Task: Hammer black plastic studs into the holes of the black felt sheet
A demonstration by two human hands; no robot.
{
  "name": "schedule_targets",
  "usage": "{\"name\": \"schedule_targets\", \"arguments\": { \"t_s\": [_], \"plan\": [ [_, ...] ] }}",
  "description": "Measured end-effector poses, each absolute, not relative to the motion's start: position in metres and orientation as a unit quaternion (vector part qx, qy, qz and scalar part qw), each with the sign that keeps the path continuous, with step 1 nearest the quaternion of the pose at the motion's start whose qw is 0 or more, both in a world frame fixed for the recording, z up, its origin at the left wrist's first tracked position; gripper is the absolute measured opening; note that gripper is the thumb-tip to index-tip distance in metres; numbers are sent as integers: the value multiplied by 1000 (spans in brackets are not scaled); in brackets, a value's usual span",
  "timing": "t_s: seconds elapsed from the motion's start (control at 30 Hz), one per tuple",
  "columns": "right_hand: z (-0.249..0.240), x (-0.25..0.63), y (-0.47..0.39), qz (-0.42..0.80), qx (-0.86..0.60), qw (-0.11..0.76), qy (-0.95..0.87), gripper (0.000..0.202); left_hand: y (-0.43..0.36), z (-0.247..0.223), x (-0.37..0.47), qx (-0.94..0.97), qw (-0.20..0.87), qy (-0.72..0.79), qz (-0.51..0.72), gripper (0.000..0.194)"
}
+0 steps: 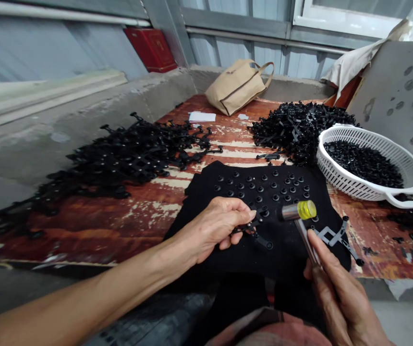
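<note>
Right hand [338, 286] wraps the hammer [293, 211], head held clear to the right. Left hand [223, 222] pinches a black linkage [264, 242] over the black cloth [206, 190], probably to steady it; can't tell if it touches. Round caps [259, 199] sit spaced out beyond, likely for access.

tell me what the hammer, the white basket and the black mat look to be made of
Hammer: likely steel on head and handle, given the silvery shine; its yellow face looks translucent and glossy, probably plastic.
White basket: seems moulded plastic, smooth with regular slots.
Black mat: matte and dark, perhaps cloth or thin rubber; the look leaves it open.
</note>
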State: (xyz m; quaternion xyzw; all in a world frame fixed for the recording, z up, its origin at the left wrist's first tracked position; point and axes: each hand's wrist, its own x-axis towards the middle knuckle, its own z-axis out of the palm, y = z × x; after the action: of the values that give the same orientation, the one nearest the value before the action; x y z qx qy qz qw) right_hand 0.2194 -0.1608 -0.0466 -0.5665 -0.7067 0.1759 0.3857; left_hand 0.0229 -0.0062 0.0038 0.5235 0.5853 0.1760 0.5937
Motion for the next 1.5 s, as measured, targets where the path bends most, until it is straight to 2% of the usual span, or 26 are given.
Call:
{"name": "schedule_targets", "arguments": {
  "t_s": [0.1,0.3,0.5,0.63,0.8,0.93,1.07,1.23,1.33,1.43,1.5],
  "plan": [
    [-32,213,-148,129,-558,389,-722,70,-5,2,22,529,596,578,173,22],
    [-19,213,-131,97,-589,254,-761,73,-2,-7,19,562,574,574,160,24],
    [-18,214,-137,74,-583,314,-745,73,-2,-7,18,568,580,566,144,23],
    [-13,212,-131,75,-587,207,-779,74,1,-14,14,589,564,562,142,25],
    [-4,213,-129,62,-579,274,-765,76,3,-24,8,602,565,545,145,30],
    [-8,214,-128,71,-584,212,-781,73,2,-22,9,614,553,546,142,28],
    [-9,213,-128,74,-571,282,-767,74,2,-17,12,607,555,555,122,27],
    [-5,213,-126,80,-587,186,-784,74,-1,-5,18,613,538,567,115,23],
    [-6,212,-125,76,-590,200,-778,74,-5,1,20,615,541,561,116,22],
    [-9,212,-123,91,-599,176,-776,70,-11,4,18,620,547,544,142,22],
    [-11,213,-125,107,-587,230,-769,67,-17,3,14,637,533,533,158,25]
  ]
}}
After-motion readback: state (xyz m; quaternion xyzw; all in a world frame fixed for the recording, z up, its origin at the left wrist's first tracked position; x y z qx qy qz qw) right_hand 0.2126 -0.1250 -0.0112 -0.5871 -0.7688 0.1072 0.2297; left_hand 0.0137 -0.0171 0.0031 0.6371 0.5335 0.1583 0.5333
